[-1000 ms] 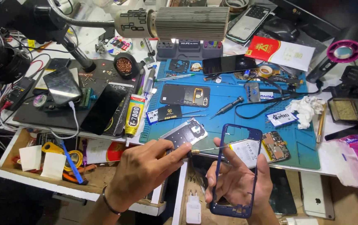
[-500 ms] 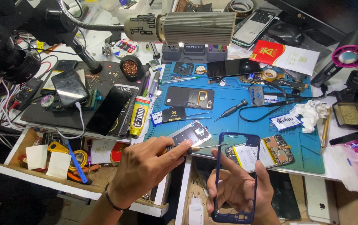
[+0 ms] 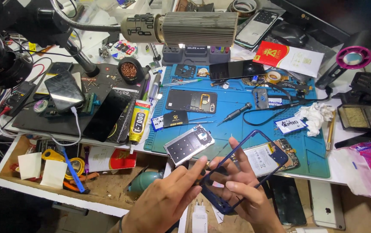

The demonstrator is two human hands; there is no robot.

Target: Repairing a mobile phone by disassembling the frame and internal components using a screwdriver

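Observation:
My right hand [image 3: 242, 192] holds a thin dark-blue phone frame [image 3: 279, 151] from below, tilted so its top points up and right over the front edge of the blue work mat [image 3: 237, 97]. My left hand [image 3: 164, 203] reaches in from the lower left. Its index finger and thumb pinch the frame's lower left corner. Just beyond the frame lie a silver inner phone plate [image 3: 189, 144] and an opened phone with a white battery [image 3: 266, 159].
On the mat lie a black back cover [image 3: 192, 101], a screwdriver [image 3: 236, 113] and crumpled tissue [image 3: 317, 116]. A glue tube [image 3: 138, 121] and black screen [image 3: 107, 115] lie left. A ribbed lamp [image 3: 198, 28] hangs above. An open drawer [image 3: 43, 170] is lower left; two phones [image 3: 325, 203] lower right.
The blue frame has swung from nearly upright to a diagonal tilt. My left hand has moved right onto its lower corner, and my right hand has shifted its hold under it.

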